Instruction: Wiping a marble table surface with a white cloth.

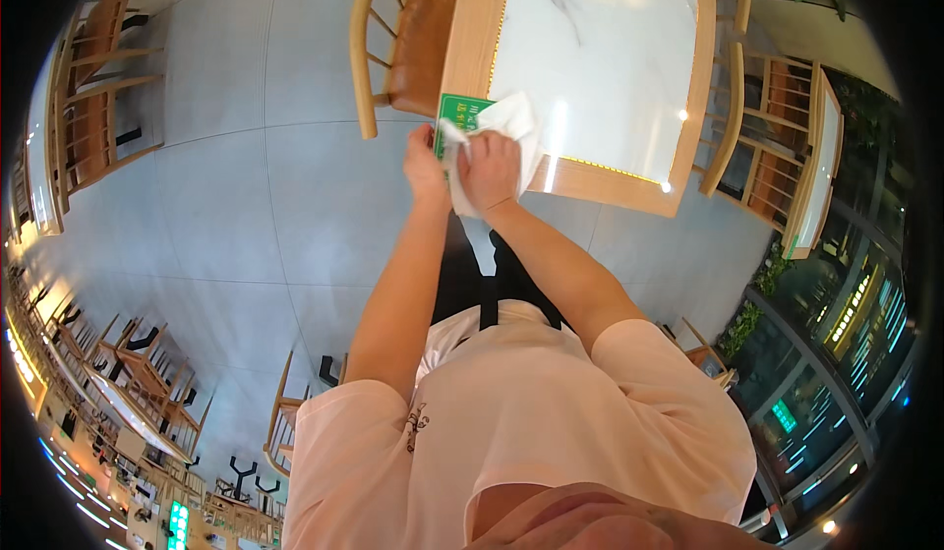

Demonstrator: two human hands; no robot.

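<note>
A white cloth [514,119] is bunched under my right hand [490,170], whose fingers are bent over it at the near left corner of the table. Part of a green card or sticker [459,111] with writing shows beside the cloth, along the table's left edge; the rest is covered. My left hand [426,163] is at the green piece's outer edge with its fingers curled. Whether it grips the piece or only touches it, I cannot tell. The table [612,190] has a wooden border around a white marbled top.
A wooden chair with a brown seat [424,41] stands close to the table's left side. Another chair [726,122] is at its right. More chairs [110,122] and tables line the far left. Grey tiled floor [214,203] lies between, and windows [833,343] are at right.
</note>
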